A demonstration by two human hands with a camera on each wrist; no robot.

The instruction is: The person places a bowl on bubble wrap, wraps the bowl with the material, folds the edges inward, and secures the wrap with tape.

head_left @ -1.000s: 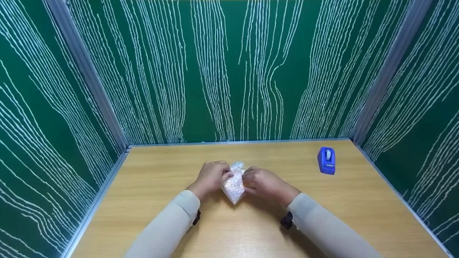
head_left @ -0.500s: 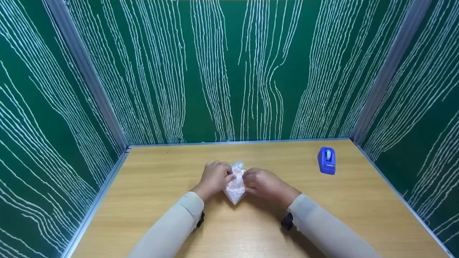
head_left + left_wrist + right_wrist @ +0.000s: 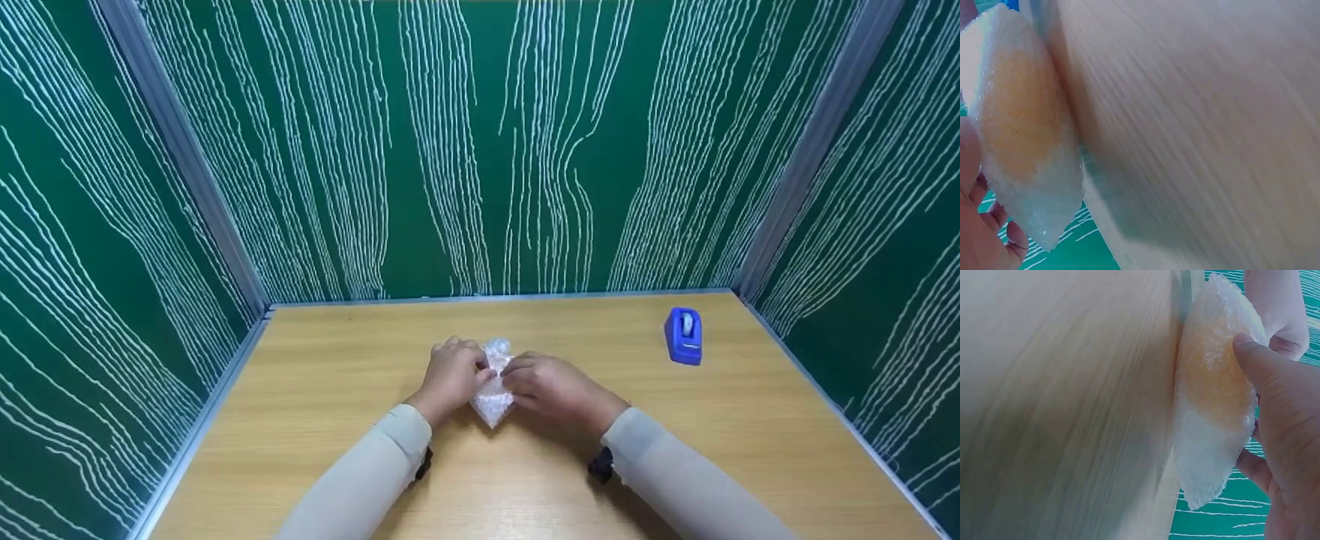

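Observation:
A bubble-wrap parcel [image 3: 493, 409] with pointed ends lies at the middle of the table between my hands. Through the clear wrap [image 3: 1053, 208] an orange-yellow rounded thing [image 3: 1022, 112] shows, its kind blurred. My left hand [image 3: 450, 375] grips the parcel's left side, thumb over the top. From the right, my right hand [image 3: 553, 384] holds it. In the right wrist view the right thumb [image 3: 1252, 354] presses on the wrap while fingers reach behind it. Parts of the parcel are hidden by both hands.
A blue tape dispenser [image 3: 683, 337] with a roll in it stands at the back right of the wooden table [image 3: 337, 360]. Green walls [image 3: 435, 150] with white wavy lines enclose the table at the back and sides.
My left hand has shifted slightly to the right, its thumb further over the parcel. The right fingers have edged left onto the wrap. The tape dispenser has stayed put.

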